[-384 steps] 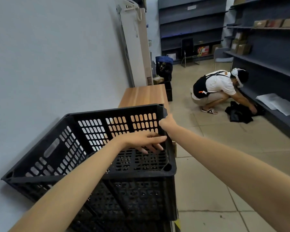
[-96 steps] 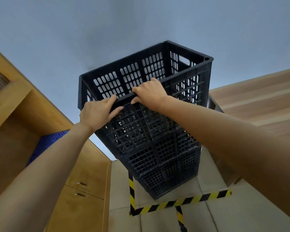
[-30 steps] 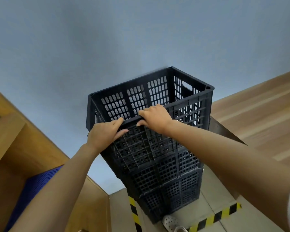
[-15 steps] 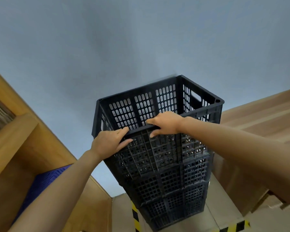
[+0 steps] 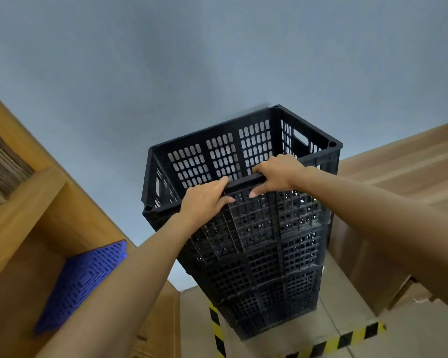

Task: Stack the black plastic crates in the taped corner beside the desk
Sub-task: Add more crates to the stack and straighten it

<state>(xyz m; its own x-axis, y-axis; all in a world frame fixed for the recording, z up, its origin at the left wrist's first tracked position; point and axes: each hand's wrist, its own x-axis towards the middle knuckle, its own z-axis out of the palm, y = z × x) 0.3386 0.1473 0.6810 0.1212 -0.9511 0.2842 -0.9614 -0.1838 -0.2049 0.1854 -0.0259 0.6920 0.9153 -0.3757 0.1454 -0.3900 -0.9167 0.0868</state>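
A tall stack of black plastic crates stands on the floor against the grey wall, inside a corner marked by yellow-black tape. The top crate is open and empty, its near rim facing me. My left hand grips that near rim with fingers curled over it. My right hand grips the same rim just to the right, thumb below the edge. The stack's base is partly hidden by its own height.
A wooden desk stands right of the stack, nearly touching it. A wooden shelf cabinet rises on the left, with a blue perforated crate in its compartment. Bare tiled floor lies in front of the tape.
My view has shifted slightly, so the stack sits lower and more to the right. Both hands stay on the top crate's near rim; my right hand has curled more over the edge.
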